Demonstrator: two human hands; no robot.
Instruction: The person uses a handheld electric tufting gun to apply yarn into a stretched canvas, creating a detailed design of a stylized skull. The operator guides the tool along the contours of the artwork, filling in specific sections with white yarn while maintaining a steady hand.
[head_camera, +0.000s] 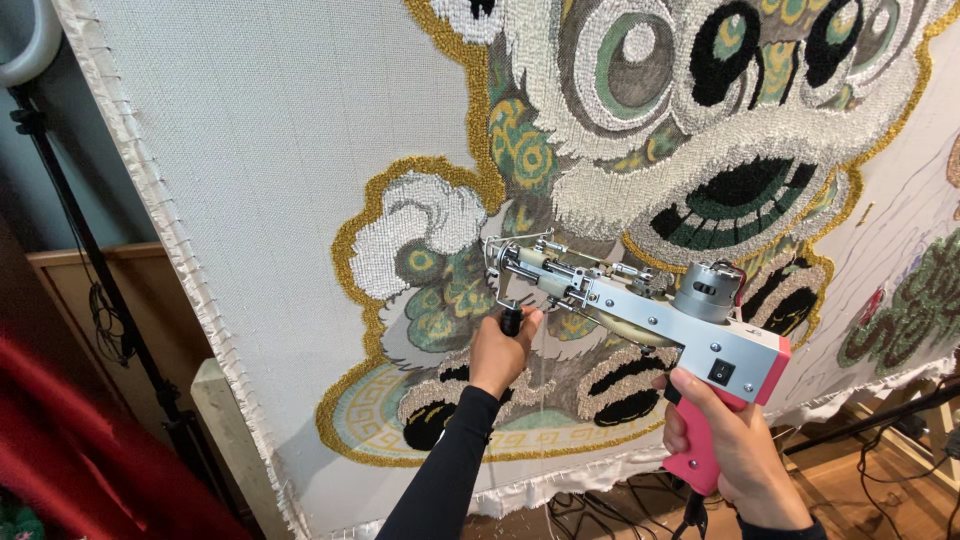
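Head view: a tufting frame seen from close up.
Stand: black light stand (70, 230) at far left.
Cloth: pale backing cloth (270, 150) stretched upright, bearing a gold-edged lion figure (640, 130).
Left hand (500, 352): fist closed round the black front knob (511, 321).
Tool: tufting gun (640, 300), needle end against the cloth.
Right hand (730, 445): wrapped round the pink grip (700, 440).

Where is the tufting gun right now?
In the head view, the tufting gun is lower centre-right, its tip against the stretched cloth; the right hand grips its pink handle and the left hand its black front knob.
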